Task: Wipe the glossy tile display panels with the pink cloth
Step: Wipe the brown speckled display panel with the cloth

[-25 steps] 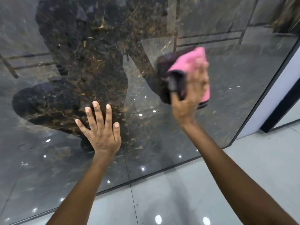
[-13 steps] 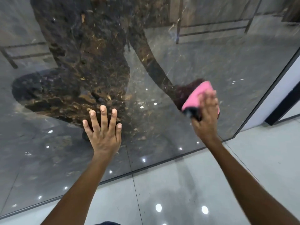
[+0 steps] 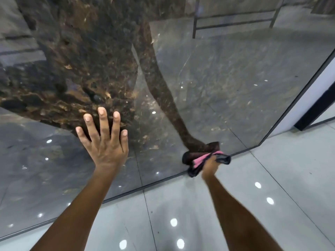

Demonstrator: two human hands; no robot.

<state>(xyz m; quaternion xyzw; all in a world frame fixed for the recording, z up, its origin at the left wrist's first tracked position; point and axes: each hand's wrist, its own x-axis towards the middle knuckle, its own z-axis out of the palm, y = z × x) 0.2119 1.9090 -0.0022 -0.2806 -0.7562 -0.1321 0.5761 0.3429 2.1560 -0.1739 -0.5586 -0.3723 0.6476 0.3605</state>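
A glossy dark marble tile panel [image 3: 226, 84] stands upright before me and mirrors my body and arms. My left hand [image 3: 106, 140] lies flat against it with fingers spread and straight. Low on the panel, by its bottom edge, my right hand [image 3: 210, 166] grips the pink cloth [image 3: 200, 160], which has a dark side bunched around the pink. The cloth presses on the panel just above the floor line. Most of my right hand's fingers are hidden behind the cloth.
Shiny grey floor tiles [image 3: 181, 214] with bright light spots run below the panel. A thin dark frame [image 3: 299, 95] edges the panel at right. Beyond it stands a white wall strip [image 3: 311, 95] with a dark band.
My right hand has swept the cloth down the panel from upper right to the bottom edge. My left hand has stayed flat on the panel.
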